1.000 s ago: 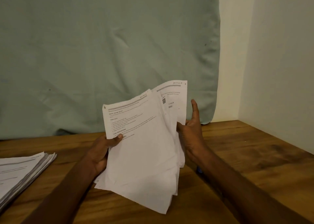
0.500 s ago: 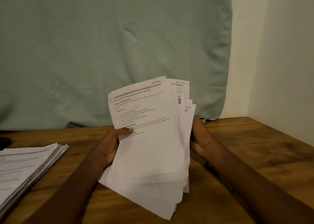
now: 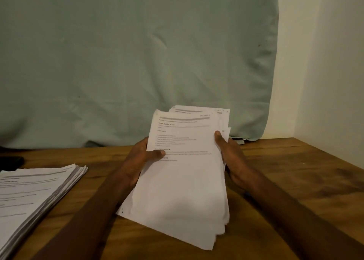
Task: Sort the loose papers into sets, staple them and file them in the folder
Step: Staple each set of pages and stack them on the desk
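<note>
1. A handwritten "16" can be read at the right edge of a sheet (image 3: 224,133) partly hidden behind the front page of the held sheaf (image 3: 183,181).
2. The printed headings and lines on the front page (image 3: 183,139) are blurred and cannot be read.
3. The print on the pile of papers (image 3: 33,196) at the table's left edge cannot be read.

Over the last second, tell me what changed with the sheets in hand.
The held sheets went from fanned apart to squared into one bundle, tipped lower toward the table. The right hand moved from behind the sheets to grip their right edge, thumb on front. The left hand keeps its grip; the side stack stayed put.
</note>
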The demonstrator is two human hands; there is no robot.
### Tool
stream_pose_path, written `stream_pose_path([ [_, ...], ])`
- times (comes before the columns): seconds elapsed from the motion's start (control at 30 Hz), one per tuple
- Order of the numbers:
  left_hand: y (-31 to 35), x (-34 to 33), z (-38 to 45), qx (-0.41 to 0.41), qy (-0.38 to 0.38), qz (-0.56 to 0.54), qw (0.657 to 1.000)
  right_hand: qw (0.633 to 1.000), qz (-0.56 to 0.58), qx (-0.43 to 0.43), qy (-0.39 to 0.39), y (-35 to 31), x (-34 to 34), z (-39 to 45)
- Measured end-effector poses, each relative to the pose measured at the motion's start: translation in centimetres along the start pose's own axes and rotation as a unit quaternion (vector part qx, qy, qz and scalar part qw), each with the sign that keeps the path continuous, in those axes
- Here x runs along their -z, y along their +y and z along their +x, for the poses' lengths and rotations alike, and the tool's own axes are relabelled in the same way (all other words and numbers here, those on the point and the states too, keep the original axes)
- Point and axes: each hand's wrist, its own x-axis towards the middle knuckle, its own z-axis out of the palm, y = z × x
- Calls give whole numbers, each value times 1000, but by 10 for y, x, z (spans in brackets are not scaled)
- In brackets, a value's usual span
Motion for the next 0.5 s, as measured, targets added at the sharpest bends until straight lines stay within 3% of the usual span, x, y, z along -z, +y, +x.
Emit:
stream_pose_path([
  [0.13, -4, -10, 0, -1, -43, 8, 999, 1000, 18, 15, 8, -6, 0, -2],
  [0.27, 14, -24, -3, -96, 105, 14, 990, 995, 67, 64, -44, -12, -2, -3],
  [0.37, 41, -32, -6, -177, 143, 89, 970, 989, 7, 146, -19, -13, -6, -9],
  [0.5, 72, -51, -18, -246, 117, 148, 951, 954, -15, 294, 48, -29, -15, -22],
])
